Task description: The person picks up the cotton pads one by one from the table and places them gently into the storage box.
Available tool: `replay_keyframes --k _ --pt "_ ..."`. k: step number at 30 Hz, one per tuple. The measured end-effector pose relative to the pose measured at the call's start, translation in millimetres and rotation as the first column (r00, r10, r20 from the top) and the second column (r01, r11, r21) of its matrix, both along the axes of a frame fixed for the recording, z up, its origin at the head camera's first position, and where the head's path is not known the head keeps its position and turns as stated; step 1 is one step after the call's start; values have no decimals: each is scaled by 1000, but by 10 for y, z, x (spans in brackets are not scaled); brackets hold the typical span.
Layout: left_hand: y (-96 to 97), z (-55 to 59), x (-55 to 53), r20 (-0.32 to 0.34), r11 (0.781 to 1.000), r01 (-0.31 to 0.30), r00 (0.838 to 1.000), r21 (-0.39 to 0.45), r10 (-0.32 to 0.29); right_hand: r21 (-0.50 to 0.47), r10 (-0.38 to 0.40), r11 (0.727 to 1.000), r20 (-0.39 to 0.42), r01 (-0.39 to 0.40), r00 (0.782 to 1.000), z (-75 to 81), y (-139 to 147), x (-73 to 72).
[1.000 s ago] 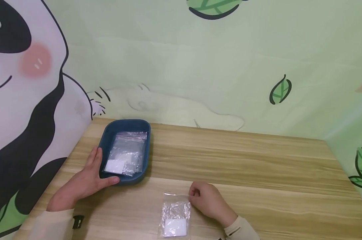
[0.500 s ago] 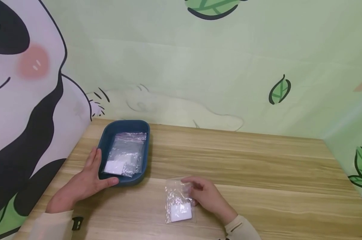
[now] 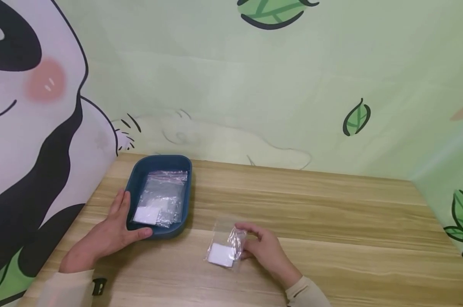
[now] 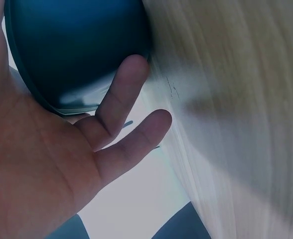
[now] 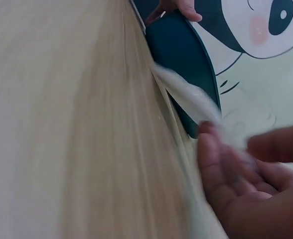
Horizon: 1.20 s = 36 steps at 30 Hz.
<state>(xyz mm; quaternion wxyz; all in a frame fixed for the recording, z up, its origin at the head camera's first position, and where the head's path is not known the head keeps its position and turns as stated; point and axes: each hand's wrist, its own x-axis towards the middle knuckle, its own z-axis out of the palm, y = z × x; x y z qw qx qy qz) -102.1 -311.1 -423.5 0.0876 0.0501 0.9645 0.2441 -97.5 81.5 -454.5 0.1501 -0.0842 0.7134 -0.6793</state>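
Observation:
In the head view, my left hand rests against the near-left corner of a dark blue plastic tray, fingers straight along its left side and thumb on the near rim. The left wrist view shows two fingers extended by the tray's outer wall. Inside the tray lie several clear zip bags, with a white rectangular piece showing at the near end. My right hand pinches the right edge of another clear zip bag, which holds a white rectangular piece. That bag is blurred in the right wrist view.
A wood-grain table bears everything. Behind it hangs a pale green backdrop printed with leaves and a panda. A small black object shows beside my left sleeve.
My right hand has taken hold of the zip bag near me and moved it away from me, up toward the tray. My left hand and the tray have stayed in place.

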Motion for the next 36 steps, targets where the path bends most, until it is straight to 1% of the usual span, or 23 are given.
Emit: replay_keyframes --k 1,3,5,8,10,13,17,19,23,26,27,29,33,36 --pt "-1 0 1 1 1000 -1 1000 -1 1 -57 -37 998 23 38 999 1 -7 -11" --pt "-2 2 1 3 1000 -5 1000 -3 5 -163 -90 982 51 98 995 15 -16 -35" --pt "-6 4 2 4 1000 -7 1000 -6 7 -211 -122 969 44 128 992 36 -14 -64" --pt "-11 2 7 3 1000 -7 1000 -5 7 -255 -142 957 10 140 990 74 -4 -105" --pt "-15 -4 11 -1 1000 -4 1000 -3 4 -281 -149 950 -19 138 989 107 3 -126" --pt "-17 -15 19 -7 1000 -2 1000 0 2 -347 -148 930 -50 122 988 156 10 -149" --pt "-21 -23 22 -7 1000 -3 1000 -3 3 -468 -118 881 -78 68 990 214 28 -186" --pt "-17 -24 21 -6 1000 -3 1000 0 3 -510 -113 859 -101 47 988 247 40 -211" --pt "-4 -24 16 -6 1000 -6 1000 9 6 -553 -136 832 -128 43 982 320 57 -254" --pt "4 -18 10 -2 1000 -9 1000 9 9 -571 -141 820 -134 40 981 355 62 -283" --pt "6 -15 9 0 1000 -9 1000 8 9 -575 -142 817 -129 43 981 362 60 -292" --pt "6 -9 7 1 1000 -11 1000 7 11 -569 -143 820 -111 55 984 377 52 -308" --pt "9 1 11 -4 1000 -9 1000 12 9 -535 -168 837 -55 113 984 420 14 -337" --pt "12 8 12 -4 1000 -8 1000 17 8 -499 -191 854 -38 147 981 461 -21 -357"
